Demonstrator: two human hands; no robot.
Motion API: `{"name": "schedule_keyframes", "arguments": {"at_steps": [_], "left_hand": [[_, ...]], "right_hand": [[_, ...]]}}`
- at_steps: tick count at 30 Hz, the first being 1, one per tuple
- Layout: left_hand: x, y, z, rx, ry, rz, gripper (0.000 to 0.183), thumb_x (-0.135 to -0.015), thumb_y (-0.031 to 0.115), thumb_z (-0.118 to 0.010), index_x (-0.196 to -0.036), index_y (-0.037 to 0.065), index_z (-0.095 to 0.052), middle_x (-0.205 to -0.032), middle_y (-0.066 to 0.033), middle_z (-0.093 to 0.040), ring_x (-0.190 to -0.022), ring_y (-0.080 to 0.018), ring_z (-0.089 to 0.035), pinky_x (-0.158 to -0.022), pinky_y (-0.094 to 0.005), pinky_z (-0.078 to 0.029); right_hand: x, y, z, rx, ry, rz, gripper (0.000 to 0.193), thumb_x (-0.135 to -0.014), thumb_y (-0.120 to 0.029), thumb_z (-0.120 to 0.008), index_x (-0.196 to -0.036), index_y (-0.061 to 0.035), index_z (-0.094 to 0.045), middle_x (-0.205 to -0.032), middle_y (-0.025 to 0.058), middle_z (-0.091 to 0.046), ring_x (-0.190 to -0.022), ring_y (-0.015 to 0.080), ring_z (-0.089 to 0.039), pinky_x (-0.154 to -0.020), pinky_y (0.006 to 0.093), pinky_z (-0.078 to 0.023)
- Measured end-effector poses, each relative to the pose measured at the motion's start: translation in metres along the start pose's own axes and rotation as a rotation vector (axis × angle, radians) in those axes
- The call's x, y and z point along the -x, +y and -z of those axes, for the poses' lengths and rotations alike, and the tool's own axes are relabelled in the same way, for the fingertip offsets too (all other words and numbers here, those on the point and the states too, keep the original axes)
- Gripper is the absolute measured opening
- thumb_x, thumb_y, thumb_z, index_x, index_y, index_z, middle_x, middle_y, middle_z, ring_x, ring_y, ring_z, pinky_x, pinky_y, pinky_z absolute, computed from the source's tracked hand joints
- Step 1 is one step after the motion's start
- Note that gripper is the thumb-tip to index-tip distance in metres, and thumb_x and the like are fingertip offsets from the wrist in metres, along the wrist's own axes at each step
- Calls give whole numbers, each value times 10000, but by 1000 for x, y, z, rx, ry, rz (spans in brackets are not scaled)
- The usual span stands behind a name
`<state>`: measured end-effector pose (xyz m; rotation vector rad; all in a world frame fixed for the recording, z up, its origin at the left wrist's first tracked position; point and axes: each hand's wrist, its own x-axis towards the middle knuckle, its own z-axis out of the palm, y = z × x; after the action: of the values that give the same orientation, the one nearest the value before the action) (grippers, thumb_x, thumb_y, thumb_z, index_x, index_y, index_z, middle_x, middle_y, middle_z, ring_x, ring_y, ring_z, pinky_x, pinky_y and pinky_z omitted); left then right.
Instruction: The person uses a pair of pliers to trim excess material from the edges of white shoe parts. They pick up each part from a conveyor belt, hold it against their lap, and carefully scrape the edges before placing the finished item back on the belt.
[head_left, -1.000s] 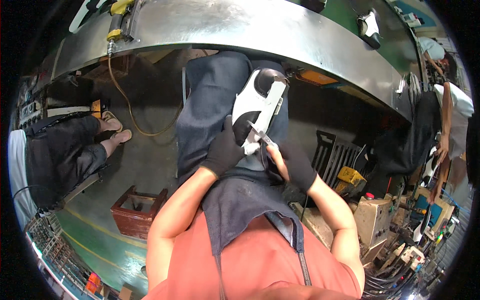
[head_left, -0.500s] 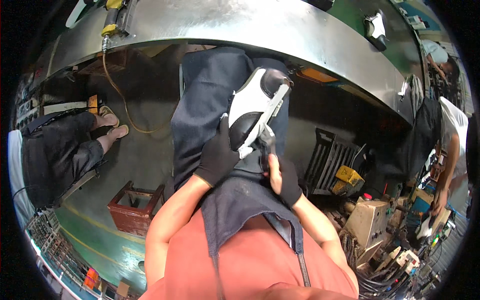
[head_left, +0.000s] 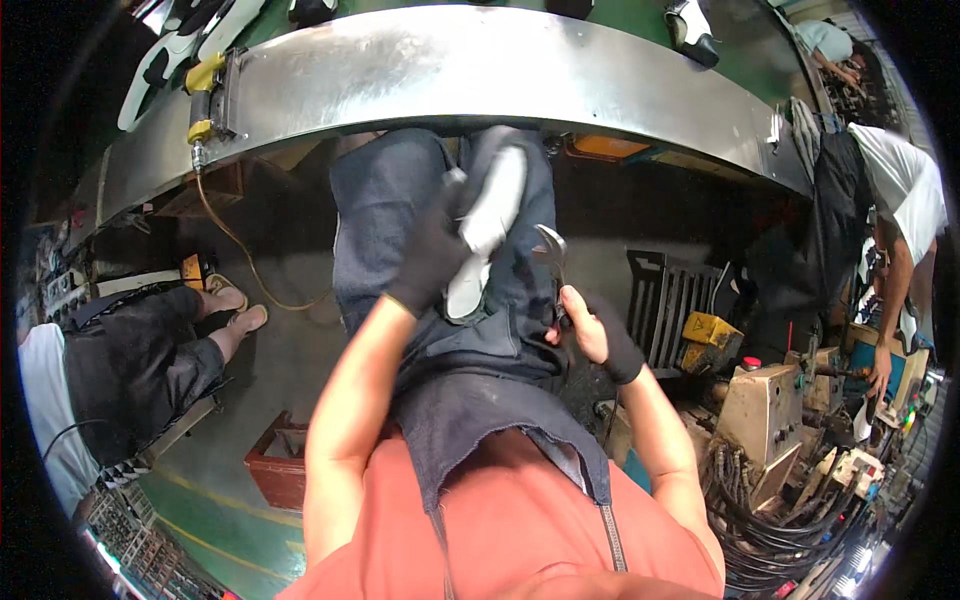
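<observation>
My left hand (head_left: 428,255), in a dark glove, grips a white and black shoe (head_left: 496,203) over my lap. The shoe is smeared by motion, and a long white face of it is turned up. My right hand (head_left: 602,338), in a dark glove with bare thumb and fingertips, is closed round pincers (head_left: 553,250) with a curved metal head. The pincers are held to the right of the shoe, apart from it. Beneath both hands lies my dark blue apron (head_left: 385,215).
Across the front runs a metal bench edge (head_left: 400,85), with a yellow and black air tool (head_left: 203,98) on its left. Shoes (head_left: 690,32) rest on the green surface beyond. A brown stool (head_left: 280,465), a slatted rack (head_left: 660,310) and a machine box (head_left: 762,418) stand around. Other people work at both sides.
The pincers have come away from the shoe, moving right with my right hand. My left hand has turned the shoe over, so its black and white upper no longer faces up.
</observation>
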<state>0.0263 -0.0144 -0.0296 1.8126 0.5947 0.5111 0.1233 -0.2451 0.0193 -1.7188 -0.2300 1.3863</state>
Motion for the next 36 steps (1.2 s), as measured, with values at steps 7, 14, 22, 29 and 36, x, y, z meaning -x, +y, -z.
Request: {"name": "schedule_keyframes", "arguments": {"at_steps": [7, 14, 22, 29, 36], "left_hand": [[50, -24, 9, 159, -344, 94, 822, -843, 242, -668, -1448, -10, -171, -1460, -185, -293, -1330, -230, -319, -1090, -359, -269], [38, -23, -16, 1254, -265, 573, 553, -1007, 371, -304, -1411, -6, -276, -1430, -121, -358, -1302, -204, -368, -1082, -308, -276], [39, -69, -36, -206, 217, -23, 710, -879, 239, -561, -1401, -46, -173, -1327, -292, -389, -1230, -413, -411, -1006, -417, -351], [16, -15, 28, 84, -419, 100, 401, -993, 235, -391, -1315, -3, -389, -1238, -118, -527, -1130, -216, -514, -964, -339, -407], [-24, 26, 3, 833, -133, 522, 564, -986, 470, -286, -1284, 26, -466, -1223, -112, -560, -1080, -210, -564, -940, -330, -437]], "right_hand": [[-44, -82, 9, 1152, -410, 252, 421, -930, -371, -453, -882, 0, -646, -724, 188, -629, -642, 271, -622, -600, 372, -475], [-85, -43, 20, 1422, -139, 958, 426, -904, -423, -476, -737, -47, -588, -592, 151, -584, -557, 328, -601, -549, 410, -482], [-57, -140, 2, 1675, -467, 525, 246, -825, -251, -559, -703, -73, -678, -663, 122, -645, -596, 271, -645, -609, 400, -504], [-71, -90, 0, 1184, -448, 482, 493, -924, -456, -441, -923, 5, -618, -881, 245, -630, -810, 375, -633, -720, 428, -494], [-71, -74, 16, 286, -384, 159, 497, -971, -482, -371, -961, -52, -620, -731, 42, -613, -697, 165, -600, -679, 289, -485]]}}
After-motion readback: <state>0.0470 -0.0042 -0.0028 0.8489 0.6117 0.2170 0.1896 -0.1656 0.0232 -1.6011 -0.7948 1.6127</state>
